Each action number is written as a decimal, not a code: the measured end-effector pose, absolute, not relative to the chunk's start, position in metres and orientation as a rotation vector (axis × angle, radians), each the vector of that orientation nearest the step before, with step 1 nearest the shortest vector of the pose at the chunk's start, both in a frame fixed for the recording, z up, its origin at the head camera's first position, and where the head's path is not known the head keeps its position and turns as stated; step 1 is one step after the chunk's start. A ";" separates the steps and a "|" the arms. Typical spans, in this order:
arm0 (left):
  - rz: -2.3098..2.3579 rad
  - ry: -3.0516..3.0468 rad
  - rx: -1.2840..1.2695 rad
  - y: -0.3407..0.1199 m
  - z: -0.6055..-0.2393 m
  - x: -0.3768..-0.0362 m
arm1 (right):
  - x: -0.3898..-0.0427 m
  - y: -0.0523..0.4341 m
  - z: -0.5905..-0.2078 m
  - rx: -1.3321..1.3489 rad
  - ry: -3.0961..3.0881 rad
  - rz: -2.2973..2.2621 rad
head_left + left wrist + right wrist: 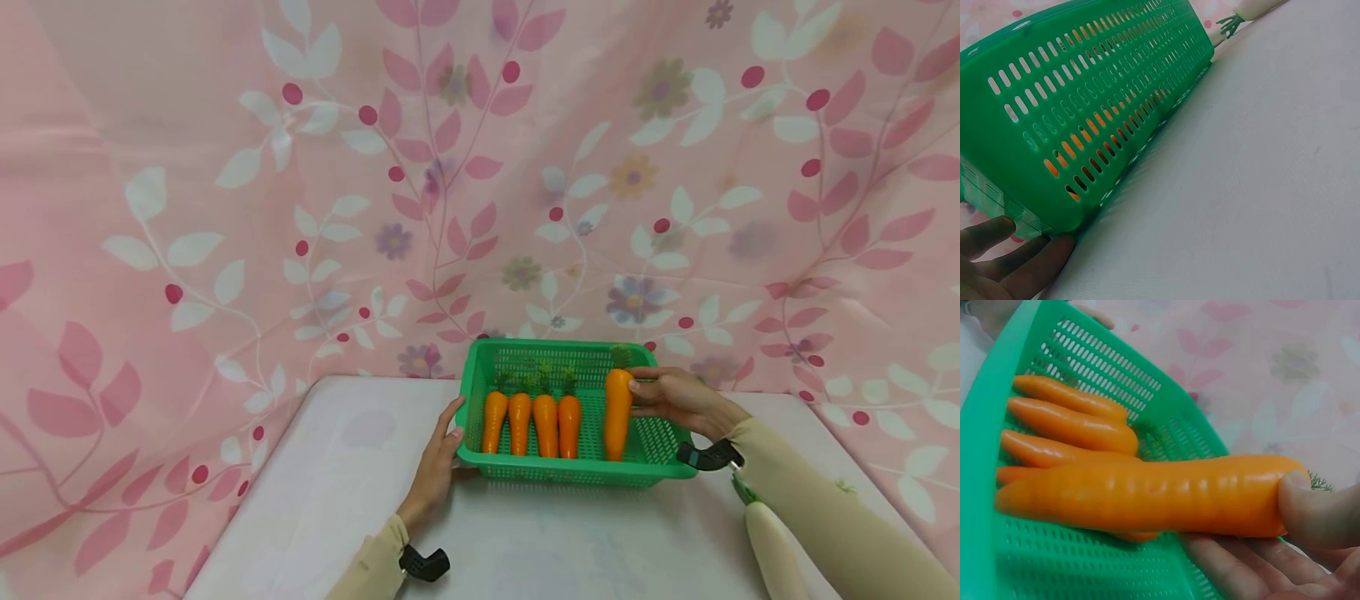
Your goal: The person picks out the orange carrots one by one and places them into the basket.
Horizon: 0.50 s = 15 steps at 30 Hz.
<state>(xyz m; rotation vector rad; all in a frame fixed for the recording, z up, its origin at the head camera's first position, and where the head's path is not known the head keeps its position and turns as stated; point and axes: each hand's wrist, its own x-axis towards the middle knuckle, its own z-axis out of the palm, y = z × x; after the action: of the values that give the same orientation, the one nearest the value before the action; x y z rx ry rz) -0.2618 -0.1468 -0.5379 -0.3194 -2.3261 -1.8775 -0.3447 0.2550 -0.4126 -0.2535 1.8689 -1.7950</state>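
Observation:
A green perforated basket (555,473) stands on the table with several orange carrots (545,425) side by side in its left part. My right hand (678,402) holds another carrot (617,414) above the right part of the basket. In the right wrist view the thumb lies on this carrot's thick end, with the fingers beneath; its narrow tip points toward the front rim. My left hand (435,467) rests against the basket's left end. The left wrist view shows its fingers (1041,265) fairly straight, touching the basket near a lower corner.
A white radish (772,550) with a green top lies on the table at the front right, partly under the right forearm. The white-covered table (330,467) extends around the basket. A pink floral curtain (480,208) hangs behind it.

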 end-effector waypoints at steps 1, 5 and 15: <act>-1.872 -2.326 -0.319 -0.147 -0.538 -0.262 | -0.345 0.253 -0.413 -0.263 1.868 -1.787; -1.864 -2.335 -0.323 -0.147 -0.537 -0.262 | -0.348 0.246 -0.418 -0.242 1.857 -1.774; -1.882 -2.344 -0.304 -0.149 -0.535 -0.260 | -0.359 0.232 -0.428 -0.238 1.853 -1.698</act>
<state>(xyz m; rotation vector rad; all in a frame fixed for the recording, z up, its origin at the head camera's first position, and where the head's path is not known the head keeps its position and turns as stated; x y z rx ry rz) -0.2599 -0.1488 -0.5353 -0.3042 -2.3435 -1.8823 -0.3589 0.2321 -0.4276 -0.2378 1.8531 -1.6978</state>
